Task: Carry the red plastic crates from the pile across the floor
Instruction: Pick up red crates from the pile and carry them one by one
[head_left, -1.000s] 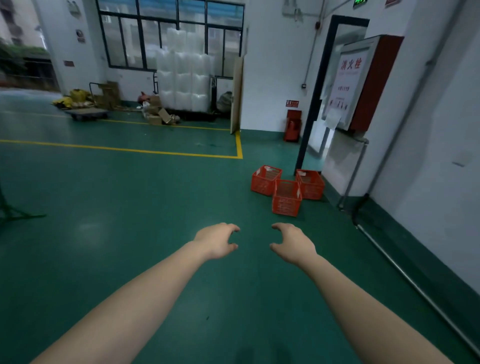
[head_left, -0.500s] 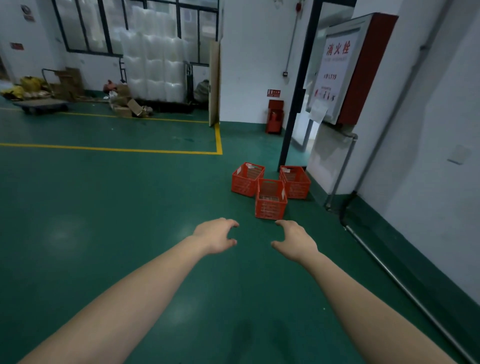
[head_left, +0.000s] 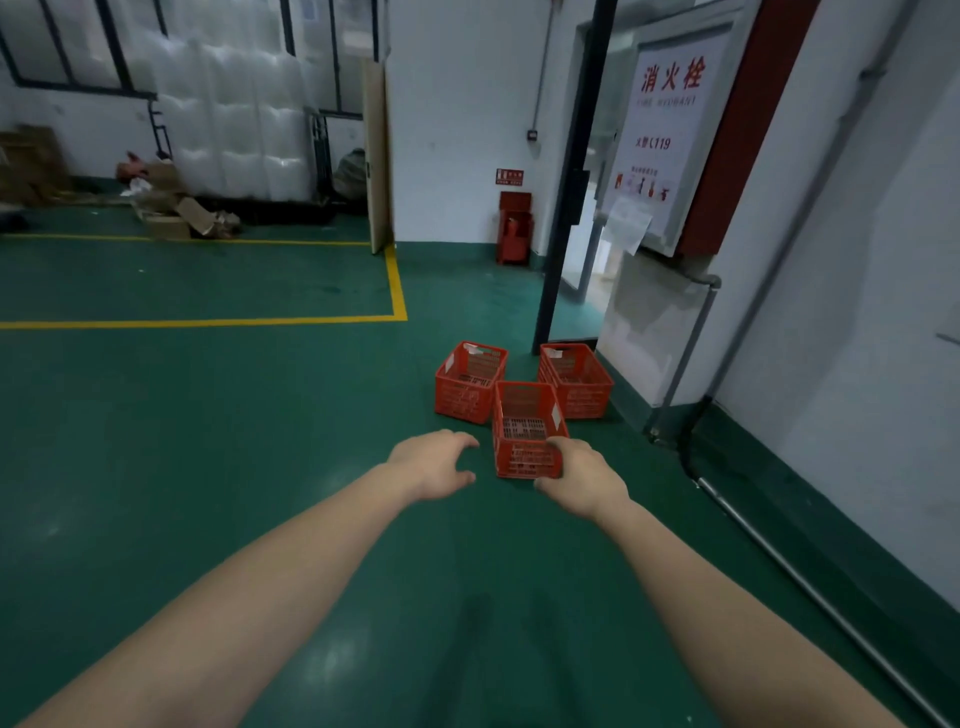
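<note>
Three red plastic crates stand together on the green floor ahead of me: a near crate (head_left: 525, 427), a left crate (head_left: 469, 381) and a right crate (head_left: 575, 379) by the black door post. Both my arms reach forward. My left hand (head_left: 435, 464) hovers empty, fingers loosely curled, left of the near crate. My right hand (head_left: 584, 479) is also empty with loosely curled fingers and overlaps the near crate's front right corner in the picture. Whether it touches the crate cannot be told.
A black door post (head_left: 571, 176) and an open doorway stand behind the crates. A fire hydrant cabinet (head_left: 691, 130) hangs on the right wall, with pipes (head_left: 810, 587) along its base. A red extinguisher box (head_left: 514, 228), yellow floor lines (head_left: 208, 322), cardboard clutter (head_left: 176, 208) and wrapped white stacks (head_left: 234, 119) lie farther back.
I have walked closer: the crates appear larger and nearer. Both hands stay outstretched and empty, and the right one now overlaps the near crate in the picture.
</note>
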